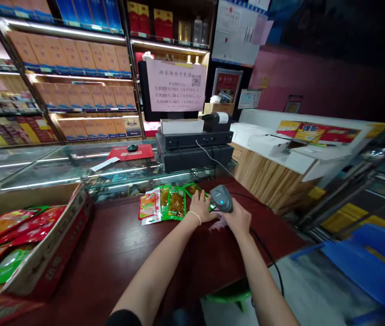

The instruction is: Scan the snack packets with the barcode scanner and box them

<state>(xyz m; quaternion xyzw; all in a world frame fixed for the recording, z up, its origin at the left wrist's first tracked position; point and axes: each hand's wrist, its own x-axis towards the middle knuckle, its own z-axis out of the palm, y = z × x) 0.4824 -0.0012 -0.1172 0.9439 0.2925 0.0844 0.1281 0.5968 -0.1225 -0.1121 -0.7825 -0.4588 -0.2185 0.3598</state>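
My right hand (239,216) grips a grey barcode scanner (222,198) with a blue light on top. Its head points toward the packets beside it. Fingers spread, my left hand (202,206) rests on the rightmost green snack packet (192,190) and hides part of it. More green-edged snack packets (176,202) with brown contents lie in an overlapping row to the left. At that row's left end is a red-edged packet (147,205). All of them lie on the dark red tabletop (127,244).
An open cardboard box (60,249) of snack packets stands at the left. Behind the table are a glass counter (124,179), a black cash-register unit (197,156) and a mouse (132,148) on a red mat. A scanner cable (274,262) hangs at the right, near a blue chair (365,258).
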